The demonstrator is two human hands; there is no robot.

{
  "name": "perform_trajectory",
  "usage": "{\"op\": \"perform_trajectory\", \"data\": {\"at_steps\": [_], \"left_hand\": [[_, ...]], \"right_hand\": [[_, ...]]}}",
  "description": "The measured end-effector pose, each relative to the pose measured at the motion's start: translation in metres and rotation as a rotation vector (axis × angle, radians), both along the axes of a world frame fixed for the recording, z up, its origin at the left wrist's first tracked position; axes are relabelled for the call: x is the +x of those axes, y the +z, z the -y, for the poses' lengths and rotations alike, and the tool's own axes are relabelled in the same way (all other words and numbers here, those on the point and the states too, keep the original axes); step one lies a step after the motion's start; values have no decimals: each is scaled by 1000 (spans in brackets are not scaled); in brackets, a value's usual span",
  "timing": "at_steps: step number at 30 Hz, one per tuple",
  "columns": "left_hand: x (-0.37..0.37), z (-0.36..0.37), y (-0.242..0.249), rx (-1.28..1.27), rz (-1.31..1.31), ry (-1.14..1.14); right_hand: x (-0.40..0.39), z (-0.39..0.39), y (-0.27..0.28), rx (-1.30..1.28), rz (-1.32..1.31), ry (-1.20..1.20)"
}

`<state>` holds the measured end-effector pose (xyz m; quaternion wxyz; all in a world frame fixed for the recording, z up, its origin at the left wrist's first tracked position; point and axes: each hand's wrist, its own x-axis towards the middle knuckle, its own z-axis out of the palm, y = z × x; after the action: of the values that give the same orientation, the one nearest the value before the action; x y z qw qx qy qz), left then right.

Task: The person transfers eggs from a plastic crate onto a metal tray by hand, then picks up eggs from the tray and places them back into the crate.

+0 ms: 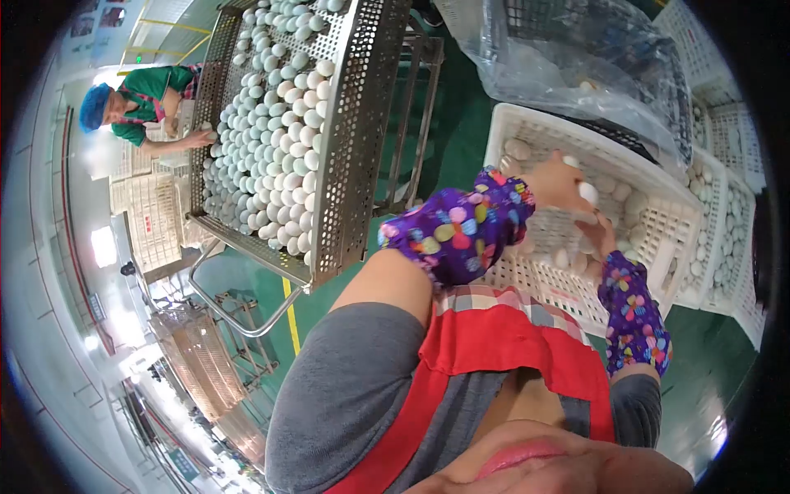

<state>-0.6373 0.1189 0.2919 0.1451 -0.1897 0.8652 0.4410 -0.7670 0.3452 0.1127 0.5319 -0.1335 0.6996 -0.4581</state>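
Your left grip (pixel 553 183) is over the white crate (pixel 668 226), its fingers clamped on a white egg (pixel 588 193) – a second egg (pixel 571 160) shows by the same fingers. Your right grip (pixel 601 235) is also over that crate, bent fingertips just beside the first egg; you cannot tell here whether they touch it. More eggs lie inside the crate. Left of the crate, well apart, stands a perforated metal tray (pixel 354 123) full of eggs – a co-worker's hand (pixel 197 138) reaches to its far edge. Clear plastic sheeting (pixel 510 58) lies beyond the crate.
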Motion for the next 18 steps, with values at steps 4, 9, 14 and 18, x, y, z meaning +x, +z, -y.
{"op": "perform_trajectory", "data": {"at_steps": [4, 9, 14, 18], "left_hand": [[56, 40, 95, 278, -261, 56], [175, 162, 123, 216, -602, 295], [262, 337, 50, 67, -442, 750], [272, 432, -21, -368, -334, 942]], "right_hand": [[-13, 28, 98, -139, -15, -94], [7, 102, 229, -330, -182, -122], [86, 249, 304, -395, -385, 130], [157, 388, 300, -343, -289, 306]]}}
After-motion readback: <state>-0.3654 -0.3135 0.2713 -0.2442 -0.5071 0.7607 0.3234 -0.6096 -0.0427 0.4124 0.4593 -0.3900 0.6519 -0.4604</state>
